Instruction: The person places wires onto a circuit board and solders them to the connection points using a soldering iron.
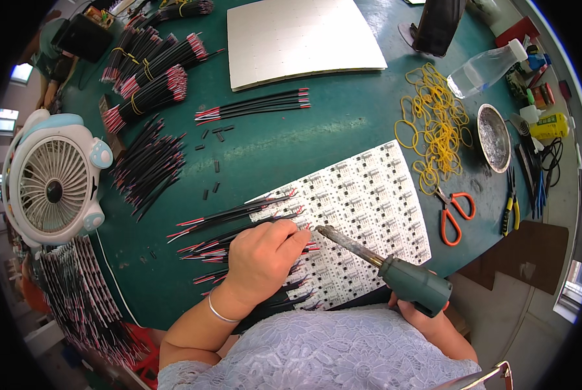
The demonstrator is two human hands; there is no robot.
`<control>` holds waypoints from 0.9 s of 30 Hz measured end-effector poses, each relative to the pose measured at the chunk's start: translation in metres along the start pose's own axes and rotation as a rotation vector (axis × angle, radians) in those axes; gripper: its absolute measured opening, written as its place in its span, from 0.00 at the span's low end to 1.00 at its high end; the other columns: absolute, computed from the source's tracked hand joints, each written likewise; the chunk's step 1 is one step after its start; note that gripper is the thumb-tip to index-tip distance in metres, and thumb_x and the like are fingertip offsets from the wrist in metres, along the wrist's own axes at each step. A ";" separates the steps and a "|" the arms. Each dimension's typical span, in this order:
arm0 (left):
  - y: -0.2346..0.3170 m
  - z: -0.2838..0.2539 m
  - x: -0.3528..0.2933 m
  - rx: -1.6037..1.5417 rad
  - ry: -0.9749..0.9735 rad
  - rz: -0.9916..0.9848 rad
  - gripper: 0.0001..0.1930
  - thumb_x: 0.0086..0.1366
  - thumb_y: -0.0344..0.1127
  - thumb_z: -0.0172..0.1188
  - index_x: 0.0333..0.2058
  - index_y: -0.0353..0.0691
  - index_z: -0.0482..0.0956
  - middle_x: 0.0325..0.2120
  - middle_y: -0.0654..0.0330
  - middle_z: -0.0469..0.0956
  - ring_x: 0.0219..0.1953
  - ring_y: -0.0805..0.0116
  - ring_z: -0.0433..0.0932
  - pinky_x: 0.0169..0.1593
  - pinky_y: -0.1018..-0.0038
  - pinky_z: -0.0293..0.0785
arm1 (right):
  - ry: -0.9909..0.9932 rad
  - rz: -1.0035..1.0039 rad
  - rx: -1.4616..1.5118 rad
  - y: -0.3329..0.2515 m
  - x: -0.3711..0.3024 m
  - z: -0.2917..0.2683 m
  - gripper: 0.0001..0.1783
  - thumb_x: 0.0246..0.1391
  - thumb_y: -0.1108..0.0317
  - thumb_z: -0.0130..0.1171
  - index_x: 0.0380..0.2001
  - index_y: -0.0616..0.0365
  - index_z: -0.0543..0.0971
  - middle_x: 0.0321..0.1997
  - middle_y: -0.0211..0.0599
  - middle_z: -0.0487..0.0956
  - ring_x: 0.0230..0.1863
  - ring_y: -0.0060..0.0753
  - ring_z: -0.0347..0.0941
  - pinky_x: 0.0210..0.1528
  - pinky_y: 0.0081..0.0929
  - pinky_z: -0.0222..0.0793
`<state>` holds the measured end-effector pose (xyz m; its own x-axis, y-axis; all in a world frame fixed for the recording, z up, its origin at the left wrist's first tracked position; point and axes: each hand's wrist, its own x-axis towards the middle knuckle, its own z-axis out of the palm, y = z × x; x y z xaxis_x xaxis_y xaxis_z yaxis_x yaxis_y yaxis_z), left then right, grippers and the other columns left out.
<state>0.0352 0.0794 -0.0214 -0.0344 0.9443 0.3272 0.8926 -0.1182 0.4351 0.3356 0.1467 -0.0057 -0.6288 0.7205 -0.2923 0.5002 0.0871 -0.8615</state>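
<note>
My left hand (265,257) pinches a thin black-sleeved wire over the white circuit board panel (362,195). Its fingertips are close to the panel's surface, and the wire's gripped end is mostly covered by them. Under and around this hand, several black wires (239,209) with red and white ends lie across the panel's left edge. In my right hand (414,312) is a soldering iron (414,283) with a green handle. The iron's tip (323,230) points left and sits just beside my left fingertips; whether it touches the board I cannot tell.
Wire bundles (151,97) and loose wires (151,162) lie at left, near a white fan (54,188). A blank white panel stack (304,42) is at the back. Rubber bands (434,117), a metal bowl (493,138), orange-handled scissors (456,214), pliers (511,208) and a bottle (486,70) are at right.
</note>
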 end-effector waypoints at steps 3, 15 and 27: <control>0.000 0.000 0.001 -0.006 0.001 0.004 0.10 0.46 0.26 0.62 0.31 0.43 0.81 0.27 0.64 0.75 0.24 0.66 0.76 0.24 0.72 0.71 | -0.023 -0.016 -0.058 0.002 0.000 -0.001 0.18 0.39 0.73 0.66 0.39 0.56 0.82 0.42 0.38 0.82 0.42 0.43 0.78 0.47 0.34 0.72; 0.001 0.002 -0.003 0.013 0.014 0.018 0.11 0.46 0.25 0.62 0.31 0.42 0.81 0.26 0.62 0.75 0.24 0.64 0.76 0.25 0.71 0.71 | 0.094 -0.075 0.536 0.007 -0.003 0.003 0.37 0.54 0.49 0.61 0.57 0.65 0.65 0.48 0.44 0.75 0.25 0.32 0.75 0.26 0.27 0.72; 0.018 -0.060 -0.012 -0.118 0.121 -0.122 0.09 0.58 0.30 0.61 0.37 0.37 0.75 0.29 0.57 0.75 0.27 0.57 0.74 0.33 0.67 0.71 | 0.740 -0.409 0.062 0.007 -0.036 -0.124 0.40 0.51 0.52 0.63 0.59 0.70 0.64 0.49 0.49 0.76 0.27 0.25 0.75 0.25 0.19 0.69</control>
<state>0.0248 0.0472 0.0325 -0.1990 0.9111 0.3611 0.8200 -0.0470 0.5705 0.4355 0.2066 0.0498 -0.1903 0.9071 0.3755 0.2710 0.4162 -0.8680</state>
